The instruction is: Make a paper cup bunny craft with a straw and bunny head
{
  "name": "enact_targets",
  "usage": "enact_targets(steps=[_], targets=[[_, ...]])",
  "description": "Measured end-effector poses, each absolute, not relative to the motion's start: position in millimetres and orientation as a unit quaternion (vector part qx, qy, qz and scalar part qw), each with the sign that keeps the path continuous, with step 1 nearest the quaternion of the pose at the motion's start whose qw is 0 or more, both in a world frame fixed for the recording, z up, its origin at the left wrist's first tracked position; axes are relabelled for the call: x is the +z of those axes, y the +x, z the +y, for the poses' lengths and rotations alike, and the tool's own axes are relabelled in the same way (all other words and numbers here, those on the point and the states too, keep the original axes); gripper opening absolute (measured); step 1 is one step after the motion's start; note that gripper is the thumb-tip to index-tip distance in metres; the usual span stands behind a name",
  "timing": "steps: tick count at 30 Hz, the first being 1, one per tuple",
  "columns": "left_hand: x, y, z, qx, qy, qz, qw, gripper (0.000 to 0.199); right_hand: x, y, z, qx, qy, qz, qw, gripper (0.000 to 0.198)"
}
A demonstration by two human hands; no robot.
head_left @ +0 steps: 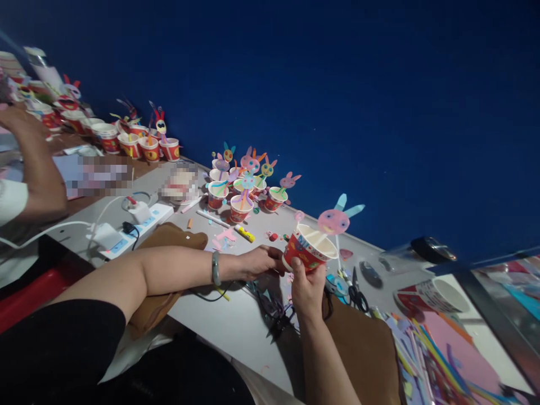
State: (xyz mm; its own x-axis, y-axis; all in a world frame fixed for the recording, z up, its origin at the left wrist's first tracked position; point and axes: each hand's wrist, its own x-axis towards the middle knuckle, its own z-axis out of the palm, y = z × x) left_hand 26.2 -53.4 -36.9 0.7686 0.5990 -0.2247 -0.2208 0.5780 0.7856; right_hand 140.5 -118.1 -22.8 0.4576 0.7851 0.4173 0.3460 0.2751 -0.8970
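Observation:
My right hand [310, 284] is wrapped round a red printed paper cup [306, 253], its thumb on the near side, and holds it tilted above the table. A pink paper rabbit head [334, 222] with light blue ears rises from the cup on a pale stick. At the cup's rim sits a small pink spiral [299, 216]. My left hand [261, 262], with a bangle on the wrist, reaches in from the left. Its fingers are bent and close on the cup's lower left side; their tips are partly hidden.
Several finished rabbit cups [241, 208] stand along the blue wall. A power strip [139, 228] with plugs and cables lies at left. Black scissors [358, 292], a computer mouse [371, 274] and coloured strips [439, 354] are at right. Another person's arm [40, 163] is at far left.

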Motion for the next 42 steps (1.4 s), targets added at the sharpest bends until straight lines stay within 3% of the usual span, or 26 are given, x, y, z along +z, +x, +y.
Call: enact_targets(steps=[42], targets=[[-38.3, 25.5, -55.9, 0.269, 0.429, 0.244, 0.827, 0.031, -25.4, 139.1, -116.8, 0.168, -0.576, -0.485, 0.636, 0.041]])
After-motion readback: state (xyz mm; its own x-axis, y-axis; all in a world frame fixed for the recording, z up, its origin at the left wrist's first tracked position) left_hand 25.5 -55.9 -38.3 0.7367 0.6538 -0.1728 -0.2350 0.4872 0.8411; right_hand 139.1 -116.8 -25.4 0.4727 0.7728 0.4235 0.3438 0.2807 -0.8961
